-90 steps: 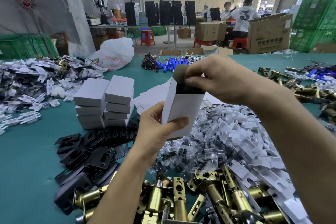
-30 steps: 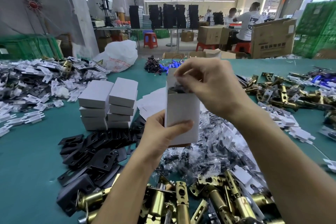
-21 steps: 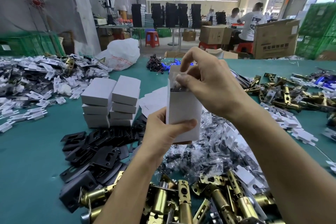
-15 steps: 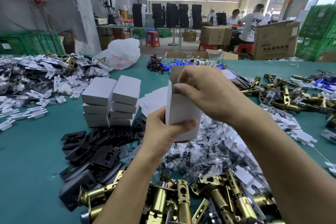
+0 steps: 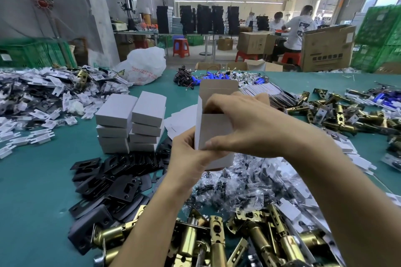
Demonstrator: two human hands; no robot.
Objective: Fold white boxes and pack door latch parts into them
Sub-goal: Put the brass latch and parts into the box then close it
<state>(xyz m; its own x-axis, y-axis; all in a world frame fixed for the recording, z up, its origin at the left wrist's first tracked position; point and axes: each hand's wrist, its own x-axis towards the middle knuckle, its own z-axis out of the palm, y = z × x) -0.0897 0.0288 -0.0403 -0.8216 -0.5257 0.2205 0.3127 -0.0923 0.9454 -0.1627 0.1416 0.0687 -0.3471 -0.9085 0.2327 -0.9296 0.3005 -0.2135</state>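
White cardboard box (image 5: 213, 128) is held upright in the air over the middle of the teal-covered table (image 5: 32, 191). Its top is open and its long tuck flap (image 5: 218, 89) stands up at the back. Our left hand (image 5: 191, 158) clasps the lower half, thumb across the front face and fingers behind, which we judge steadies the box mouth-up so nothing slides out. Our right hand (image 5: 249, 128) wraps the upper part, thumb pressed on the front panel and fingertips curled over the open rim, seemingly pushing the contents down or folding in a side tab; the inside is too dark to tell. Just to the left stands a stack of closed white boxes (image 5: 132, 123), with flat white box blanks (image 5: 180, 119) beside it. Black metal strike plates (image 5: 112, 182), clear bags of small dark screws (image 5: 234, 188) and brass latch bolts (image 5: 217, 240) lie heaped nearest us, probably so each part is quick to pick up.
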